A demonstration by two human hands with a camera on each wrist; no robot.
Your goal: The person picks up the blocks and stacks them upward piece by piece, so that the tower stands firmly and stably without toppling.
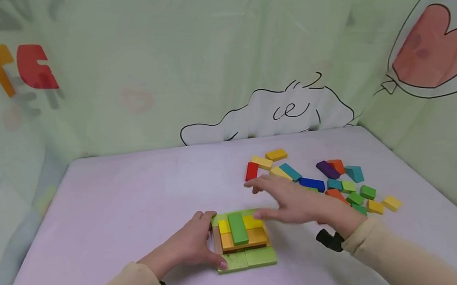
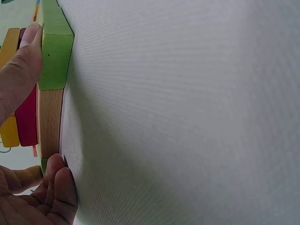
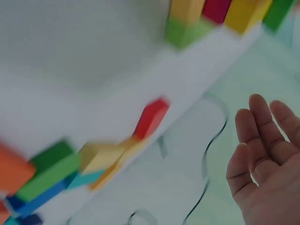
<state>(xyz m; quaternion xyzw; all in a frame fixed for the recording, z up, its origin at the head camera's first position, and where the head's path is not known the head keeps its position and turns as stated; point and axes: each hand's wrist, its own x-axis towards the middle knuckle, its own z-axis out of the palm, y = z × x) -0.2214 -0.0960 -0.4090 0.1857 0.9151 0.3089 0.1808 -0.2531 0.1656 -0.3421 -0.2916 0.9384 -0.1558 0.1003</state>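
A low layered stack of wooden blocks (image 1: 243, 238) stands at the table's front middle. Its base has light green blocks (image 1: 260, 257) and a bare wood block (image 2: 50, 122). Orange and yellow blocks lie above, and a green block (image 1: 237, 229) crosses the top. My left hand (image 1: 194, 244) grips the stack's left side, thumb at the front green block and fingers round the back corner. Over the right side hovers my right hand (image 1: 291, 198), fingers extended and nothing in it. Its thumb tip appears close to the yellow block (image 1: 252, 221); contact is unclear.
Loose coloured blocks lie scattered at the right, among them a red block (image 1: 251, 171), a blue block (image 1: 312, 184), a purple block (image 1: 327, 170) and a yellow block (image 1: 392, 203). My right forearm hides some. A printed cloth (image 1: 216, 56) surrounds the white table (image 1: 130, 190).
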